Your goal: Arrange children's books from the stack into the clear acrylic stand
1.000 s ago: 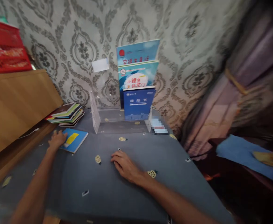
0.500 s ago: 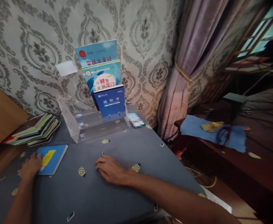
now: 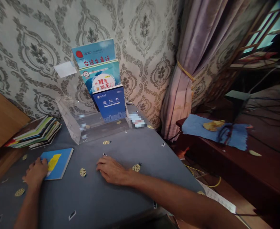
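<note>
My left hand (image 3: 36, 173) lies palm down over the left end of a blue book (image 3: 65, 160) with a yellow patch on its cover. Its fingers are slightly apart, resting on the cover, and they hide the book's left edge. The book lies flat on the cloth-covered table (image 3: 89, 197). Farther right, my right hand (image 3: 111, 171) rests on the cloth with loosely bent fingers and nothing in it. Beyond both hands stands a clear stepped book rack (image 3: 75, 135). At its right side, a dark blue booklet (image 3: 112, 103), a teal book (image 3: 104, 76) and a light blue book (image 3: 94, 52) stand upright.
A pile of books (image 3: 38, 132) lies at the back left by a wooden panel (image 3: 4, 117). Beside the rack's right end is a blurred-out small item (image 3: 137, 121). A dark red bench (image 3: 202, 152) with a blue cloth (image 3: 192, 127) stands right, past a tied curtain (image 3: 178, 95).
My left hand and the blue book under it have slid a little to the right over the cloth. My right hand has stayed nearly in place. The view has shifted slightly.
</note>
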The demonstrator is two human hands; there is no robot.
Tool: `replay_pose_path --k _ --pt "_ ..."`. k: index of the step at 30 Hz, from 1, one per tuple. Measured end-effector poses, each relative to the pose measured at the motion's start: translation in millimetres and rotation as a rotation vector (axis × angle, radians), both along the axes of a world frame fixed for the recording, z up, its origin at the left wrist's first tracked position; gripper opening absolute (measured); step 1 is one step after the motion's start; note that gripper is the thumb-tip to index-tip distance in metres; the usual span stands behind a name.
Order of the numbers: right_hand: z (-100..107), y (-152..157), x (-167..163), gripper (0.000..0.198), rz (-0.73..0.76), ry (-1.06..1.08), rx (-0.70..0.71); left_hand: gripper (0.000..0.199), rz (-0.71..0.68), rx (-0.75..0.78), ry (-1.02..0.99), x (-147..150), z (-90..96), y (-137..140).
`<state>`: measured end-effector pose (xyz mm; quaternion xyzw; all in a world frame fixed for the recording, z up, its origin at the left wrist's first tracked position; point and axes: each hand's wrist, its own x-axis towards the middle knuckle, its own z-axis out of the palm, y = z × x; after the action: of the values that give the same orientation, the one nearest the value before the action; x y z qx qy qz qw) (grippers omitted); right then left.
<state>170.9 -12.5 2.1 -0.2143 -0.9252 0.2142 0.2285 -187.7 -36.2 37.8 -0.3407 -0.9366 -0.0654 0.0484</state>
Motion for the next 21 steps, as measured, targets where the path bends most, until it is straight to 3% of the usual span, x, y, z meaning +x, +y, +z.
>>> replay_pose_path --k 4,10,21 --pt "-2 0 0 0.021 0.007 0.02 0.016 0.067 0.028 0.069 -0.168 26 11.9 -8" --pt "-3 0 0 0.018 -0.007 0.005 0.052 0.064 0.016 0.036 -0.188 55 18.5 -10" --pt "-1 -4 3 0.019 -0.109 0.071 0.084 0.057 -0.141 -0.166 0.148 79 11.9 -23"
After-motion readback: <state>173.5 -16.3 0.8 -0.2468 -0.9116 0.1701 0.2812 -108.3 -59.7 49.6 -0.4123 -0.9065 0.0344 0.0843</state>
